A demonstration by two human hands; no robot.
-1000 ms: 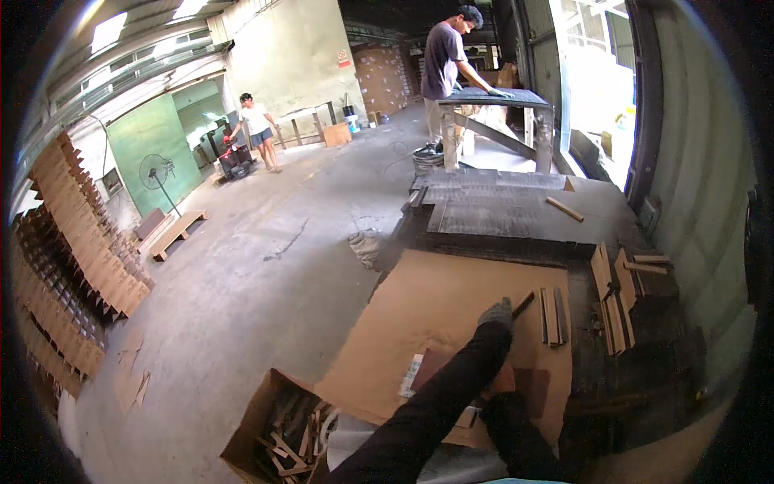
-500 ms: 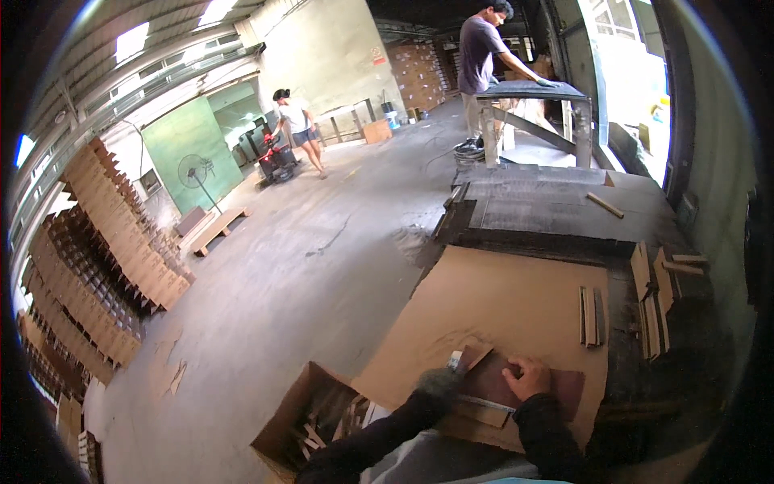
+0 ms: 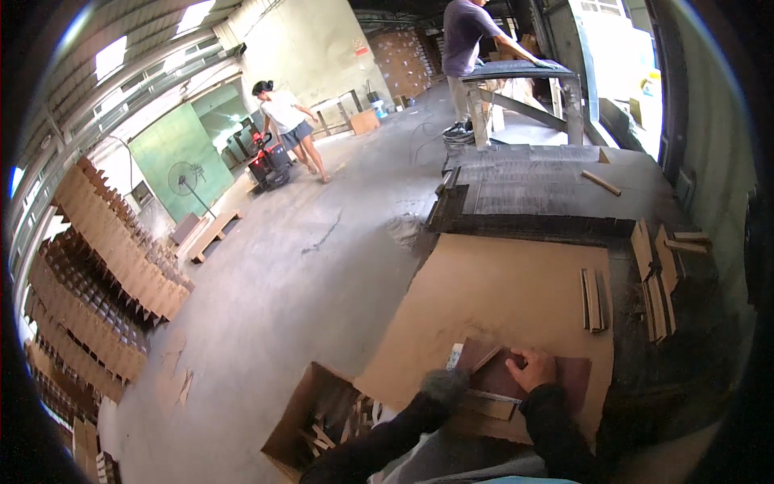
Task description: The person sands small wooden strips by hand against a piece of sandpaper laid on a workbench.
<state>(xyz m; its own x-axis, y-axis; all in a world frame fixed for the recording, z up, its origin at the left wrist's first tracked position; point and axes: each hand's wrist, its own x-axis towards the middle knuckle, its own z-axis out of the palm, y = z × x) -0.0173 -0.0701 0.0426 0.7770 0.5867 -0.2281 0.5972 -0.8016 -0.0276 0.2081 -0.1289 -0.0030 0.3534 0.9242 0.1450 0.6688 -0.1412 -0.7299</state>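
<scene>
My left hand [image 3: 445, 387], in a dark grey glove, is closed around the near end of a thin wooden strip [image 3: 487, 357]. The strip lies slanted over a dark red-brown sheet [image 3: 574, 377], which looks like sandpaper. Bare, my right hand [image 3: 535, 370] rests on the sheet to the right of the strip, thumb and fingers apart. A flat light-brown wooden piece [image 3: 492, 406] lies along the sheet's near edge, beside a pale narrow edge. Beneath everything spreads a large brown cardboard sheet [image 3: 516, 278]. The glove hides the left fingertips.
Several thin strips [image 3: 592, 300] lie on the cardboard's right; more wooden pieces [image 3: 657, 282] stand farther right. At the lower left, an open carton [image 3: 294, 415] holds scraps. Beyond the dark bench [image 3: 532, 194], a person [image 3: 466, 40] works at a table; another walks beside a red-black machine [image 3: 266, 165].
My view has shifted slightly. The strip and my left hand have moved a little against the red-brown sheet. The walking person has turned and stepped nearer, with one arm stretched out.
</scene>
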